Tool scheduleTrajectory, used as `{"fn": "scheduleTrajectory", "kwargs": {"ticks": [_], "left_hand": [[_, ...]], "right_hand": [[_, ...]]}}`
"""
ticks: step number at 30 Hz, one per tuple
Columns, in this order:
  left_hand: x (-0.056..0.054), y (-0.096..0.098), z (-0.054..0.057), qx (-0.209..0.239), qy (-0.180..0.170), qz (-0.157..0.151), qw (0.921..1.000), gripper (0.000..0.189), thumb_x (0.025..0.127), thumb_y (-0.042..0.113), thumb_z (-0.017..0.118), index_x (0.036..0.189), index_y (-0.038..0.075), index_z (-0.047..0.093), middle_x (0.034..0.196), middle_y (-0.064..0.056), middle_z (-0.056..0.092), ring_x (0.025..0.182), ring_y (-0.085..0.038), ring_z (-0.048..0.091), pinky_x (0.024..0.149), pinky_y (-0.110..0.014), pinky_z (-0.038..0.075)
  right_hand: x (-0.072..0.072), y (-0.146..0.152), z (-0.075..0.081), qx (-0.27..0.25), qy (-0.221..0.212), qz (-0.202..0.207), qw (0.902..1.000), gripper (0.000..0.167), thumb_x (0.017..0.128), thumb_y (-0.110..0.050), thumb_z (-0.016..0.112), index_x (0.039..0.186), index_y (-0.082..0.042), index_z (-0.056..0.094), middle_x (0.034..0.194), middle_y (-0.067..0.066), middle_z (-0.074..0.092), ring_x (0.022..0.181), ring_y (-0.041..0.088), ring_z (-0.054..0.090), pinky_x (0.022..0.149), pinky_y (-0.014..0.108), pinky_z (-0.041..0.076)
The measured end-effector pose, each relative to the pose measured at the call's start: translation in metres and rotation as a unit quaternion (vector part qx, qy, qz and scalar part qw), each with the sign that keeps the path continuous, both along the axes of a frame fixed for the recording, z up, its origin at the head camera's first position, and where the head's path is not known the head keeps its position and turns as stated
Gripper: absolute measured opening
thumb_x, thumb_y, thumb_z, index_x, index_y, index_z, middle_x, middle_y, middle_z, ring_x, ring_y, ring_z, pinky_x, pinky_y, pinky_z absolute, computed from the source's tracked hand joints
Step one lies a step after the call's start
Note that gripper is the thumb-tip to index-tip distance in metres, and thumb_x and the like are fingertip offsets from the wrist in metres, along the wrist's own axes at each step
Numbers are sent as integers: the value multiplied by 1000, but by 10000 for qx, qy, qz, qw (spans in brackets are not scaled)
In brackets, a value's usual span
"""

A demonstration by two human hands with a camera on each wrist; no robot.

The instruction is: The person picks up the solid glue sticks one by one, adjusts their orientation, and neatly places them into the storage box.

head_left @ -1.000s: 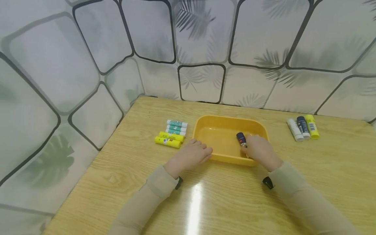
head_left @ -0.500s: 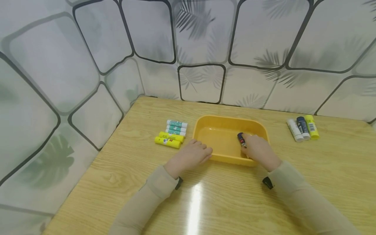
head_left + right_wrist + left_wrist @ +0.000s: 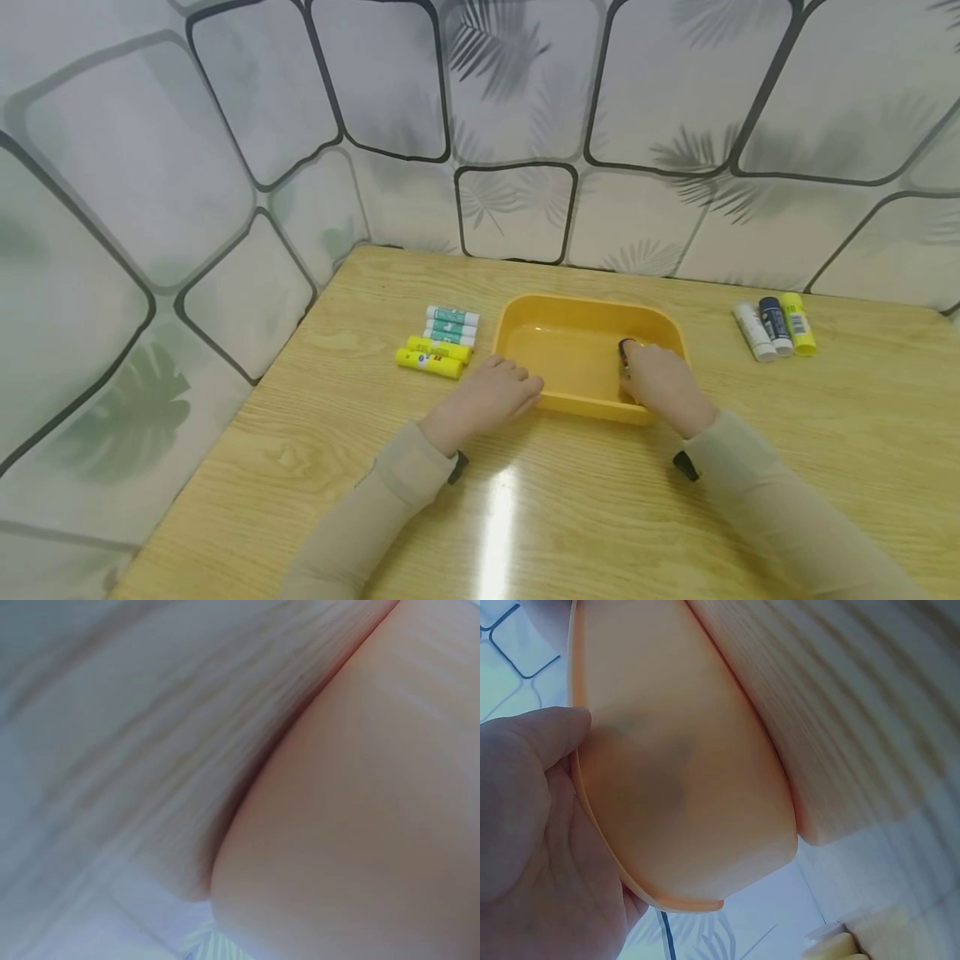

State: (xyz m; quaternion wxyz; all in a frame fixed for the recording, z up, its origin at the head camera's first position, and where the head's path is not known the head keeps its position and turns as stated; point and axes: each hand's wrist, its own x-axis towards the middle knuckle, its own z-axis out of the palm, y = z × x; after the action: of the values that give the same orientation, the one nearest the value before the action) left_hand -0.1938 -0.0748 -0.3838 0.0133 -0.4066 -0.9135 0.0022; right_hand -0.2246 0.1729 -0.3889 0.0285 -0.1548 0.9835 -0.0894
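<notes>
A yellow-orange plastic tray (image 3: 573, 406) stands on the wooden table. At its front left corner my left hand (image 3: 487, 396) grips the rim; the left wrist view shows the thumb on the outer side of the wall and the fingers over the edge. My right hand (image 3: 663, 383) reaches over the front right corner and holds a glue stick (image 3: 624, 353) inside the tray. Only the dark cap end of that stick shows, the rest being hidden by the hand. In the right wrist view the tray's outer wall (image 3: 352, 825) fills the frame and the hand is out of sight.
Left of the tray lie several white-and-green glue sticks (image 3: 452, 316) in a row with two yellow glue sticks (image 3: 429, 362). On the right lie a white glue stick (image 3: 754, 332), a dark blue one (image 3: 776, 326) and a yellow one (image 3: 797, 323). A patterned wall (image 3: 517, 212) borders the table.
The right hand and its glue stick have shifted slightly right inside the tray, and less of the stick shows. The left hand has stayed on the rim.
</notes>
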Motion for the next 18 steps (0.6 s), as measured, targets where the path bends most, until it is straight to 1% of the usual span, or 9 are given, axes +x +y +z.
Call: {"fn": "scheduleTrajectory", "kwargs": {"ticks": [6,11,14,18], "left_hand": [[-1,0,-2,-50,77,-29,10000,22,96,30,35,94,18,54,81,5,54,75,-13,46,79,-29,33],[-2,0,-3,-27,103,-54,9999,22,96,29,36,93,17,54,79,5,53,74,-13,45,78,-28,33],[-2,0,-3,-21,106,-53,9999,22,96,30,36,94,17,54,79,5,53,73,-13,44,77,-28,33],[-2,-1,-4,-22,147,-38,9999,22,96,30,36,94,18,54,79,6,53,73,-13,44,77,-28,32]], "right_hand": [[0,0,0,246,264,-95,9993,16,76,-4,53,87,6,49,58,11,45,47,23,45,40,37,37],[2,1,-1,343,628,-147,9973,6,78,-2,47,75,4,45,55,11,43,44,26,45,38,41,38],[3,2,0,374,815,-205,9958,8,77,-2,46,70,2,44,54,11,42,44,28,46,38,43,38],[3,0,0,406,864,-259,9951,8,76,-1,45,68,2,44,55,13,41,44,29,46,38,44,38]]}}
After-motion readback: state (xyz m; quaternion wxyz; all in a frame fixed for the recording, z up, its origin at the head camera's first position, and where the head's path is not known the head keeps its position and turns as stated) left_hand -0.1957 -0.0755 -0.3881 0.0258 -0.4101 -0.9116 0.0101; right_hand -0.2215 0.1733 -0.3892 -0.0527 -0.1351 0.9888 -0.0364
